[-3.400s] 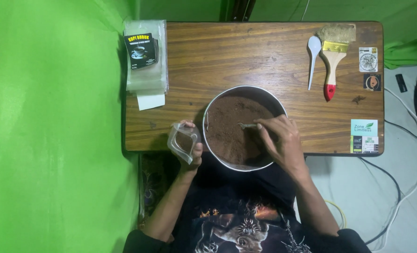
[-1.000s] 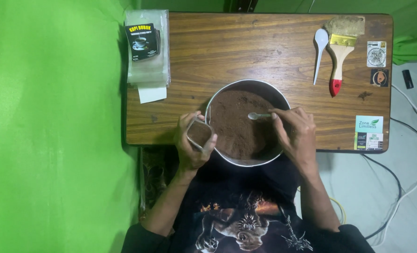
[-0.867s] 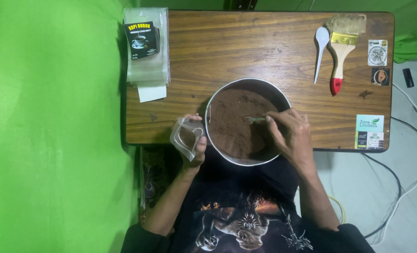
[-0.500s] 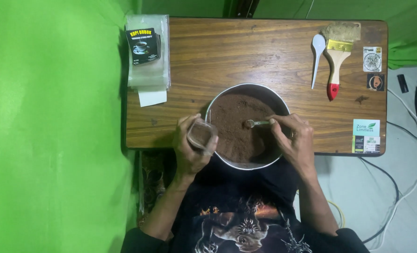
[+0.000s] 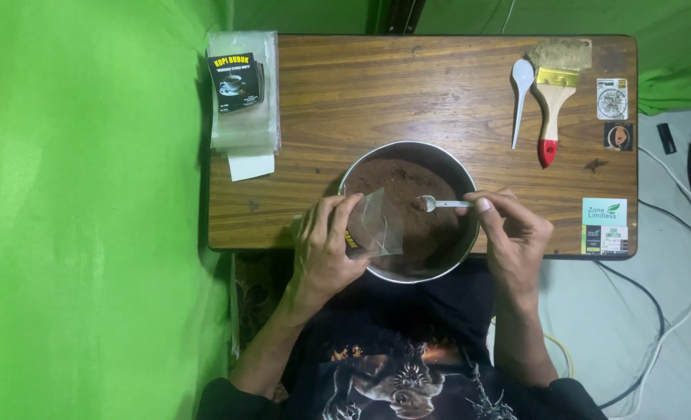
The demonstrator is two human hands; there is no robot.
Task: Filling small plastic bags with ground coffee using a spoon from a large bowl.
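A round metal bowl (image 5: 460,173) of brown powder sits at the near edge of the wooden table (image 5: 408,93). My left hand (image 5: 326,249) holds a small clear plastic pouch (image 5: 376,224) tilted over the bowl's left rim. My right hand (image 5: 513,233) pinches the handle of a small white spoon (image 5: 439,204). The spoon's tip carries brown powder and hovers over the bowl, just right of the pouch's mouth.
A stack of clear pouches with a black label card (image 5: 240,85) lies at the table's far left, a white slip (image 5: 251,166) below it. At the far right lie a white spoon (image 5: 520,97), a red-handled paintbrush (image 5: 551,109) and stickers (image 5: 603,225). Cables (image 5: 672,257) run over the floor on the right.
My left hand has brought the pouch from beside the bowl to over its left rim. My right hand lifted the loaded spoon out of the powder toward the pouch.
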